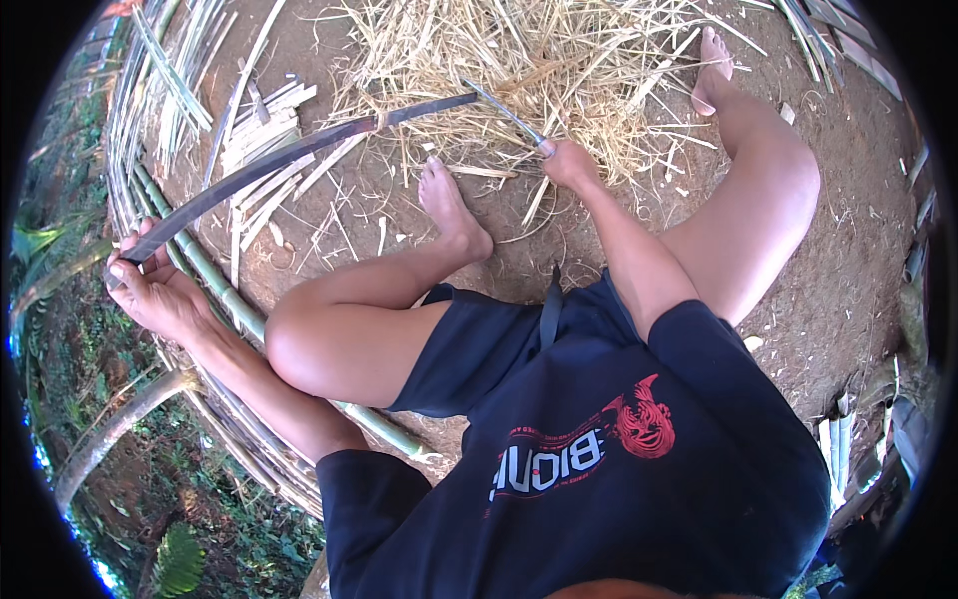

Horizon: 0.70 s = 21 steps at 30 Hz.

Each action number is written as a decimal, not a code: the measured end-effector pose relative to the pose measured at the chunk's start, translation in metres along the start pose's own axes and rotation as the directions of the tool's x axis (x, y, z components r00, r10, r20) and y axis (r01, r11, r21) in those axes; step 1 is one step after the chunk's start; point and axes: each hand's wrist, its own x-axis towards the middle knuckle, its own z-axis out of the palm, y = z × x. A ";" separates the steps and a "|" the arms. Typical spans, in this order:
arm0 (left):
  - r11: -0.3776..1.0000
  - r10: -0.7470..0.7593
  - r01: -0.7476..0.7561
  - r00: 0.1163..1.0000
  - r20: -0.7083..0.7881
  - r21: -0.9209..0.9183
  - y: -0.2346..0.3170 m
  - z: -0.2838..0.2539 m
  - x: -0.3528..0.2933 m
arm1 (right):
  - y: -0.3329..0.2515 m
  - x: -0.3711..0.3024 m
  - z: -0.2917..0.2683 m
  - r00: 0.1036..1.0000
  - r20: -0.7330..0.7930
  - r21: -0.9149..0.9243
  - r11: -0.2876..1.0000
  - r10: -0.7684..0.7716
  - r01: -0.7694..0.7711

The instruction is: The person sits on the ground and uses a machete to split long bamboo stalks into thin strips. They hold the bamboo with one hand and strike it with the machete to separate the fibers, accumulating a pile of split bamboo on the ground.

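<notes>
A long, dark, slightly bowed bamboo strip stretches from the left side up toward the middle, with a paler node near its far end. My left hand grips its near end, fingers and thumb closed around it. My right hand is wrapped around the handle of a narrow knife; the handle is mostly hidden in the fist. The blade crosses the strip's far end and seems to touch it. Below and behind them lies a heap of pale shavings.
Split pale bamboo pieces are piled at the left on bare soil. A green bamboo pole runs along my left side, beside long bundled strips at the edge and green plants beyond. My bare feet flank the shavings.
</notes>
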 end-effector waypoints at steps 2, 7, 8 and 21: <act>1.000 0.017 -0.017 1.000 -0.021 -0.026 0.003 -0.005 -0.001 | -0.007 -0.007 0.003 0.999 0.035 0.062 0.998 0.015 -0.017; 0.996 0.087 -0.085 0.992 -0.086 0.026 0.030 0.003 0.019 | -0.004 -0.024 0.016 0.992 -0.120 -0.028 0.999 -0.036 0.033; 0.994 0.094 -0.089 0.992 -0.081 0.066 0.039 0.010 0.023 | -0.013 -0.030 0.013 0.976 -0.178 -0.022 0.992 -0.128 0.126; 0.966 -0.101 0.027 0.955 0.278 0.258 0.060 0.121 0.128 | -0.075 -0.112 0.015 0.680 0.129 0.350 0.675 -0.721 0.649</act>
